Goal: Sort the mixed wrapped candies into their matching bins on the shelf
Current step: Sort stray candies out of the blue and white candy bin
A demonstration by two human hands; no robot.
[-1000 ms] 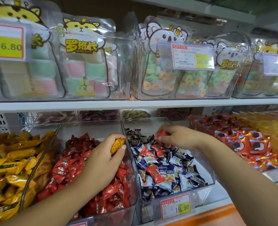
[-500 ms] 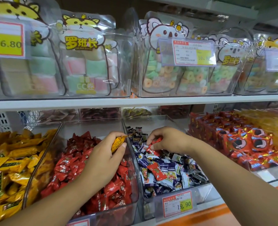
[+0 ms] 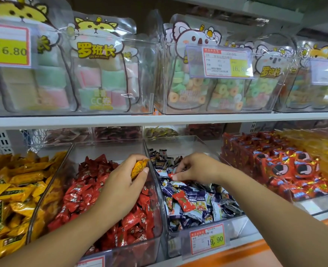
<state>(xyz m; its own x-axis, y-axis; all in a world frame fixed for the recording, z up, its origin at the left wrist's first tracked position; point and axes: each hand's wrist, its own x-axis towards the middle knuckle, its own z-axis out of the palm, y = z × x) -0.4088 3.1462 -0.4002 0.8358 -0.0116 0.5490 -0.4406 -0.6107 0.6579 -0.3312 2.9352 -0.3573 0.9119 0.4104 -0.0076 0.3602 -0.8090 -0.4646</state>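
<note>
My left hand (image 3: 124,187) hovers over the clear bin of red candies (image 3: 153,234) and holds a yellow wrapped candy (image 3: 138,167) between thumb and fingers. My right hand (image 3: 195,167) is down in the bin of mixed blue and white candies (image 3: 242,224), its fingertips pinching a red wrapped candy (image 3: 172,175) among them. Another red candy (image 3: 183,201) lies loose on the blue pile. A bin of yellow candies (image 3: 13,189) stands at the far left.
To the right sits a bin of red and black packets (image 3: 286,168), then golden ones (image 3: 317,143). A white shelf board (image 3: 159,119) runs above, carrying clear boxes of bagged sweets. A price tag (image 3: 207,240) hangs on the blue bin's front.
My right hand dropped lower into the blue bin and now pinches a red candy at the pile's surface. My left hand stayed put with the yellow candy.
</note>
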